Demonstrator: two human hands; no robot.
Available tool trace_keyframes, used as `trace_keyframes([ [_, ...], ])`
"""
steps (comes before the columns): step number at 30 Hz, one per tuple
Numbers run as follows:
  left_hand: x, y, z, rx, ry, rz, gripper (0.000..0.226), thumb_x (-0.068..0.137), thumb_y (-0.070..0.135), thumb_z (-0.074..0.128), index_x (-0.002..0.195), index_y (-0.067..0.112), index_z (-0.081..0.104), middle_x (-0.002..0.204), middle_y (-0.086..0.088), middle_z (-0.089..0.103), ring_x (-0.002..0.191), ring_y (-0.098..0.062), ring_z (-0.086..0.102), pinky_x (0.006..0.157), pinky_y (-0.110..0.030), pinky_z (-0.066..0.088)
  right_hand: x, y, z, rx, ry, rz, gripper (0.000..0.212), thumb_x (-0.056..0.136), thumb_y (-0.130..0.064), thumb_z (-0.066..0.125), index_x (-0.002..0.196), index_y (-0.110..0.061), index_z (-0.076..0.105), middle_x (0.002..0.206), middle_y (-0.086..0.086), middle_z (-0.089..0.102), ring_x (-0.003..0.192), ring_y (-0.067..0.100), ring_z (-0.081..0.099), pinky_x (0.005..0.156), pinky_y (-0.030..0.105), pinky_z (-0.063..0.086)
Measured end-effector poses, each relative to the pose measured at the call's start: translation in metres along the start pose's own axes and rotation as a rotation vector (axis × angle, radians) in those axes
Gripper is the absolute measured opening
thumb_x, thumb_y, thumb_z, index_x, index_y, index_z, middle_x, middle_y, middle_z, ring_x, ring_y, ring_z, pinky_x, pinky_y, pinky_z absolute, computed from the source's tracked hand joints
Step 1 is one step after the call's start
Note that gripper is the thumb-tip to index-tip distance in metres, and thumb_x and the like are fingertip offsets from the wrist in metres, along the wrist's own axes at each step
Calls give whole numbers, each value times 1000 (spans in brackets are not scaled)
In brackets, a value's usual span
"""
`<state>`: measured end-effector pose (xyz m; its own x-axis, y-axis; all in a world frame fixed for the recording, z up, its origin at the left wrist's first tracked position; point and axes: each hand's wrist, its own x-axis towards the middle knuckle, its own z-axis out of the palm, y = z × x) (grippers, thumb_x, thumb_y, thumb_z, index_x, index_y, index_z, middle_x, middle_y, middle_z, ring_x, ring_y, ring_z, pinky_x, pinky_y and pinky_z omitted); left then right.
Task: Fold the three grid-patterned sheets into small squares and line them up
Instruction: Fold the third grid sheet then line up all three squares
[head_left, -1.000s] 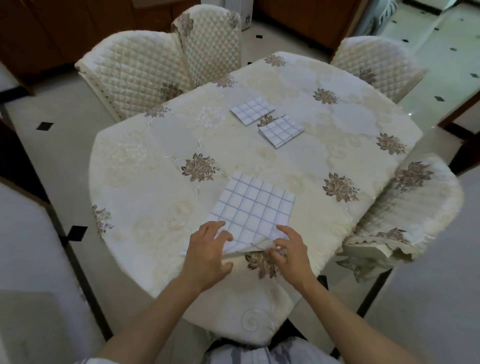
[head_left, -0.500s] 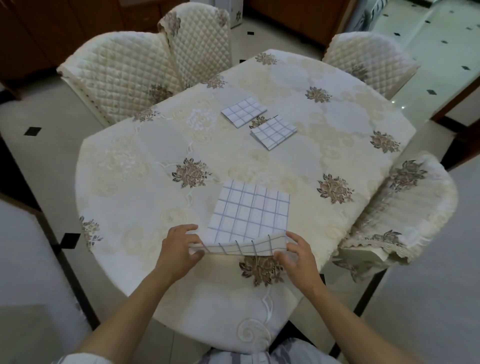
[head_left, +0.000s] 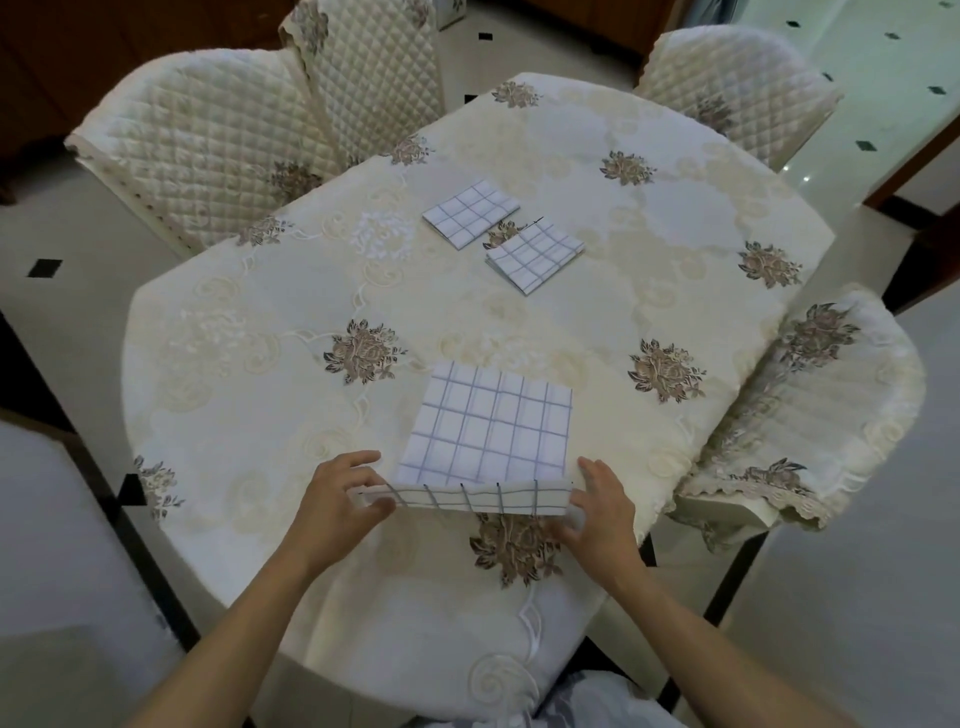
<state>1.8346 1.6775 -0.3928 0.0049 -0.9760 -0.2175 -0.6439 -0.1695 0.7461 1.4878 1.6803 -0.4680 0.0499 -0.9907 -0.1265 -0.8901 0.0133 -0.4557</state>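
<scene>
Cream tablecloth under grid sheets, quilted chairs

Loads of room where tablecloth is stretching just past the big sheet; farther past it the left folded square and right folded square are blocking.

You won't find any readable text, labels or numbers here, honestly. The grid sheet at the near edge of the tablecloth only has plain lines. Same for the two folded squares toward the tablecloth's far side. The cloth itself just carries flower motifs.
</scene>
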Motion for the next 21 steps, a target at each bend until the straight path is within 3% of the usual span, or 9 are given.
trace_keyframes([
  [3,8,6,-2,-46,-8,-37,23,77,15,80,80,34,69,126,16,57,119,-14,46,100,-36,39,4,-4,-2,-7,73,-4,38,61,-23,92,92,-13,73,134,19,55,126,44,49,94,59,44],
  [5,14,15,-4,-127,-9,-85,30,79,13,78,90,38,66,122,19,56,114,-13,48,95,-31,41,9,-1,3,11,120,12,33,65,-15,87,94,-7,72,133,20,56,125,45,50,94,60,46],
  [8,26,22,-4,-213,-18,-83,28,79,17,77,91,42,71,121,25,56,109,-5,55,90,-24,41,14,5,9,9,91,54,35,76,-30,74,104,-9,72,140,12,52,133,37,43,108,43,35],
  [11,42,17,1,-265,-13,-78,17,76,23,77,87,36,74,115,23,62,105,-7,60,94,-32,45,15,6,12,2,122,66,20,77,-33,76,83,-14,75,139,18,51,133,41,42,102,51,39],
  [12,47,17,2,-259,-3,-84,10,73,29,76,83,31,74,116,22,62,107,-10,60,96,-35,45,15,3,10,4,133,65,25,80,-40,70,77,-16,75,140,20,50,133,42,41,102,52,39],
  [14,58,15,4,-232,7,-87,26,67,44,76,79,22,73,128,16,58,122,-12,52,102,-38,41,17,1,8,2,121,59,38,83,-54,59,74,-22,76,144,21,46,136,41,38,105,50,37],
  [17,65,7,8,-129,-12,-110,35,61,53,83,80,26,71,147,11,41,140,-14,26,114,-42,25,17,-3,4,105,103,126,15,73,-33,82,68,-22,73,148,21,41,140,42,32,105,52,34],
  [21,59,-6,18,46,-97,-139,60,39,79,68,82,37,68,159,8,23,146,-15,9,119,-43,11,18,-15,-4,181,88,205,14,77,-25,80,68,-23,70,158,12,25,148,32,11,112,49,22],
])
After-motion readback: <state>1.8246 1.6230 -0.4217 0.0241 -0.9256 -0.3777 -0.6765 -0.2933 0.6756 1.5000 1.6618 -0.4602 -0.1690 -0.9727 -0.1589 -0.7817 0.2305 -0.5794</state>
